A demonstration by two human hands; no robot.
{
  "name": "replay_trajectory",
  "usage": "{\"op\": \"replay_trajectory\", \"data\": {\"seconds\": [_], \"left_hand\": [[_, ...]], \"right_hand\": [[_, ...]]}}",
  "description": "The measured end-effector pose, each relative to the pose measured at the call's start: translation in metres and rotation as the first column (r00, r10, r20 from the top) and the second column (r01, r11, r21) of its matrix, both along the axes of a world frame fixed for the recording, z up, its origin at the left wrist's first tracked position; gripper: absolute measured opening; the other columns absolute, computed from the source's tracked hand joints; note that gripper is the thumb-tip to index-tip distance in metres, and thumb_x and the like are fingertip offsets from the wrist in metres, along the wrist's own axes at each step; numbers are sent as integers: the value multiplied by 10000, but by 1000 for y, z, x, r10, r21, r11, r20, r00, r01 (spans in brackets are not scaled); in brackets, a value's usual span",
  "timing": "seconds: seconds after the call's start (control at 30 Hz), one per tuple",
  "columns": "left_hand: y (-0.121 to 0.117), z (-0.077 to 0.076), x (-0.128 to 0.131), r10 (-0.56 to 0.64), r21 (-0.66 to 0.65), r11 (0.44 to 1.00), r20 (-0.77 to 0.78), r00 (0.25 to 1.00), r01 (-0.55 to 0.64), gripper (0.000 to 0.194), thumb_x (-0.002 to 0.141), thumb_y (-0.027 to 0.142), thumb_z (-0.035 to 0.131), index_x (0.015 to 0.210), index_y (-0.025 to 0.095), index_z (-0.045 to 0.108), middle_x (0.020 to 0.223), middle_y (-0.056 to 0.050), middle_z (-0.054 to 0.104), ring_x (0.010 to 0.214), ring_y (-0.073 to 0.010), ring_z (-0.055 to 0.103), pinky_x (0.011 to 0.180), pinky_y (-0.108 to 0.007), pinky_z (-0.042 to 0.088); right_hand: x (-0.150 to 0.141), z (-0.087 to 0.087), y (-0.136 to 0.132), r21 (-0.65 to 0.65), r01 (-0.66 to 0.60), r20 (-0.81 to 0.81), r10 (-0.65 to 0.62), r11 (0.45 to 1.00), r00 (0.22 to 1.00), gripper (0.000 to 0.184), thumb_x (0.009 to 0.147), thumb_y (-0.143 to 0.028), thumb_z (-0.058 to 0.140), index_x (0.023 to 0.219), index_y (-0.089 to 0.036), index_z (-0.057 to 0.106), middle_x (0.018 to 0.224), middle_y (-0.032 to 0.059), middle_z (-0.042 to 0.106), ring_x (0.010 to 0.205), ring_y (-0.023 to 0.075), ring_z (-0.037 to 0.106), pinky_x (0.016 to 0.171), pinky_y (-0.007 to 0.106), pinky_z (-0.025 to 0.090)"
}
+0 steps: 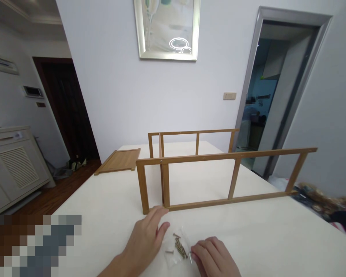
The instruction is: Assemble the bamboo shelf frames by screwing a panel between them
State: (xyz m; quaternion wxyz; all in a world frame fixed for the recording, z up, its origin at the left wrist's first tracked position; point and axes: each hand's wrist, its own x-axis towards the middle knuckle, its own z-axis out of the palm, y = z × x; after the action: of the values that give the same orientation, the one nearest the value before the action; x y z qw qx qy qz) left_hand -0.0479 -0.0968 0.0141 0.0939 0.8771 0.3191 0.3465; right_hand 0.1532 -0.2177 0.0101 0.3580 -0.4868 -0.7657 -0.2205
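A wooden shelf frame (216,157) of two ladder-like sides joined by one cross panel stands on the white table (103,207). My left hand (145,240) lies flat with fingers stretched out, its fingertips touching the frame's bottom left corner. My right hand (212,256) rests beside a small clear plastic bag (177,252) with several brown screws (180,246) lying on it. The right fingers are curled and pinch the bag's edge, where a small silvery piece shows.
A loose wooden board (118,161) lies at the table's far left corner. A white cabinet (14,161) stands at the left, a dark door behind it. An open doorway (265,107) is at the right, and clutter (325,200) lies past the table's right edge.
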Motion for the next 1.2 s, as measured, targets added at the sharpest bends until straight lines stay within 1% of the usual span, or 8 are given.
{"op": "replay_trajectory", "data": {"seconds": [0.13,0.27,0.37,0.57,0.73,0.93,1.1,1.2], "left_hand": [[20,-7,2,169,-166,969,-103,980,-185,366,926,275,433,1264,206,555,1343,-123,567,1136,-297,605,839,-376,505],[26,-8,9,207,-189,944,-296,932,-269,380,954,267,353,1254,177,569,1255,-135,616,933,-293,663,753,-386,485],[29,-6,11,219,-156,941,-393,893,-299,377,969,201,281,1196,177,581,1174,-112,646,880,-264,666,712,-356,465],[35,-6,9,236,-144,937,-407,882,-317,353,959,121,265,1116,190,573,1124,-74,660,903,-225,664,720,-322,443],[35,-8,9,252,-158,928,-402,880,-338,349,956,105,270,1128,199,558,1134,-59,669,916,-218,666,732,-318,444],[37,-8,9,256,-191,925,-330,909,-330,326,952,125,303,1126,206,566,1137,-57,674,945,-209,662,777,-317,464],[19,0,10,273,-213,938,-34,961,-274,261,937,224,362,1117,217,550,1173,-92,620,984,-221,638,822,-336,484],[3,1,13,226,-295,938,114,968,-184,165,913,278,420,933,232,577,976,-70,630,872,-227,633,767,-348,485]], "right_hand": [[10,23,11,-56,36,21,-35,998,999,142,938,-109,469,883,-187,575,782,41,639,707,197,525,626,337,420],[21,34,29,-117,77,32,-74,990,997,160,937,-108,482,818,-193,547,762,35,612,704,192,511,621,332,406],[24,30,46,-186,92,81,-78,978,994,166,912,-76,506,796,-191,542,777,36,612,738,198,519,641,334,417],[23,18,80,-276,114,186,-63,954,980,178,865,-6,493,850,-180,530,936,73,618,890,231,533,780,371,440],[24,10,96,-371,139,215,-61,918,975,181,886,-19,446,877,-197,479,859,48,582,780,197,509,751,335,411],[26,5,97,-439,95,103,-55,893,993,253,834,32,416,860,-220,405,837,23,541,768,179,478,704,284,386],[30,11,98,-450,5,2,-4,893,1000,290,802,56,387,850,-230,375,850,13,527,769,167,473,705,272,401],[33,12,100,-413,-62,-79,33,909,996,312,787,72,352,861,-230,372,857,14,516,775,168,468,718,282,417]]}}
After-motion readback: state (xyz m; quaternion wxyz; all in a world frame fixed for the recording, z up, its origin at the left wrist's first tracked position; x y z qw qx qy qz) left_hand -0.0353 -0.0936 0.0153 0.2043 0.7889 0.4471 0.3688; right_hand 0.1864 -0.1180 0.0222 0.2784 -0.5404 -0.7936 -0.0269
